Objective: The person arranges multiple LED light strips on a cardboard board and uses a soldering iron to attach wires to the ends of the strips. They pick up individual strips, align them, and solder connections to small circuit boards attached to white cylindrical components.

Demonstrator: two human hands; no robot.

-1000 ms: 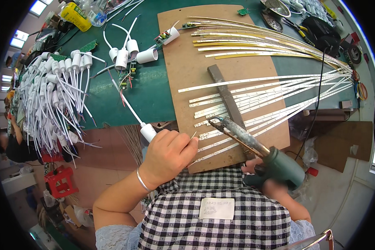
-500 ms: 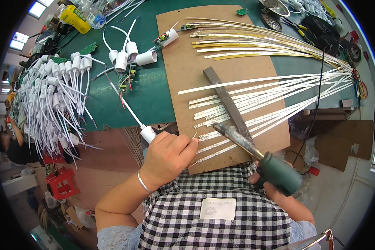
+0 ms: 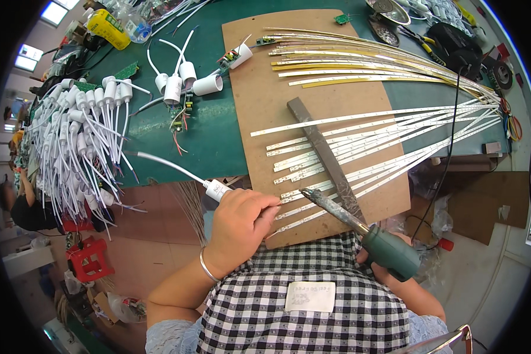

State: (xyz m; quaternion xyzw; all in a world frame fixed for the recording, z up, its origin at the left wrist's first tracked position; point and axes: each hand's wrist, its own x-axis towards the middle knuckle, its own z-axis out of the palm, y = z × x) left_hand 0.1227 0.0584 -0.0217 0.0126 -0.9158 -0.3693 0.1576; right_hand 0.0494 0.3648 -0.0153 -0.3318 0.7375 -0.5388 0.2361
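My left hand [image 3: 242,227] is closed around a white cylindrical housing [image 3: 217,189] with a white cable running off to the left. Its pinched thumb and forefinger are at the near-left ends of the white LED strips [image 3: 301,193]; any wire between them is too small to make out. In my right hand [image 3: 386,274] is a soldering iron [image 3: 392,251] with a dark green handle. Its blackened tip hangs over the strips, apart from my left fingertips. Most of my right fingers are hidden behind the handle. A dark metal bar [image 3: 318,141] lies across the strips.
The strips lie on a brown board [image 3: 251,88] on a green table [image 3: 218,138]. White housings with cables [image 3: 79,127] are heaped at left; several more [image 3: 206,84] lie near circuit boards. Yellow-backed strips [image 3: 336,65] fan across the back. A black cord [image 3: 452,127] hangs at right.
The housing's cable has swung down and left as the housing turned in my left hand. My left fingertips have moved down slightly at the strip ends. The soldering iron has dropped slightly.
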